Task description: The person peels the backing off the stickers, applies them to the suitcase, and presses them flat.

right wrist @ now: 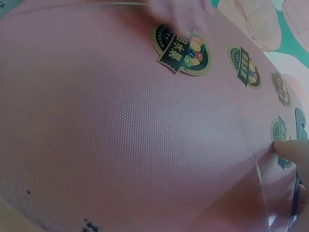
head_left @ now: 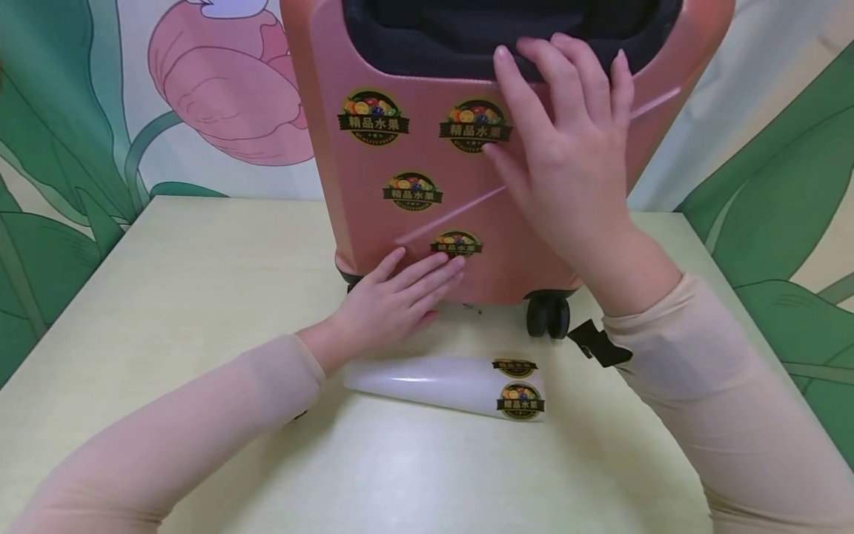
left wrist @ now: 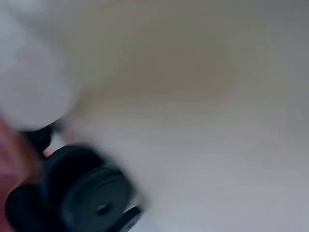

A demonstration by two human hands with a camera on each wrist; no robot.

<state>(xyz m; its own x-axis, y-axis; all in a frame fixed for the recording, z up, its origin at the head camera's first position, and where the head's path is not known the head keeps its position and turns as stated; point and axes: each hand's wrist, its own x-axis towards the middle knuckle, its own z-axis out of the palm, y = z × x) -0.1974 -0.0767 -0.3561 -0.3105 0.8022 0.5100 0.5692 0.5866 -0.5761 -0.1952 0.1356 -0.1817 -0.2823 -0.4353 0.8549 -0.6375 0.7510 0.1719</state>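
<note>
A pink suitcase (head_left: 520, 256) with a black upper panel (head_left: 454, 37) stands on the table. Four round fruit-picture stickers are on its front. My left hand (head_left: 394, 300) lays its straight fingers at the lower edge of the lowest sticker (head_left: 457, 239); the right wrist view shows those fingertips blurred over this sticker (right wrist: 193, 63). Spread across the upper front, my right hand (head_left: 574, 141) has its fingertips over the black panel and its thumb beside the upper right sticker (head_left: 470, 126). Black wheels (left wrist: 99, 200) show in the left wrist view.
A curled white backing sheet (head_left: 420, 382) with two stickers at its right end lies on the pale table (head_left: 167, 297) before the suitcase. A black strap (head_left: 600, 345) hangs by the right sleeve. Behind is a wall with painted leaves (head_left: 60, 119) and a pink flower.
</note>
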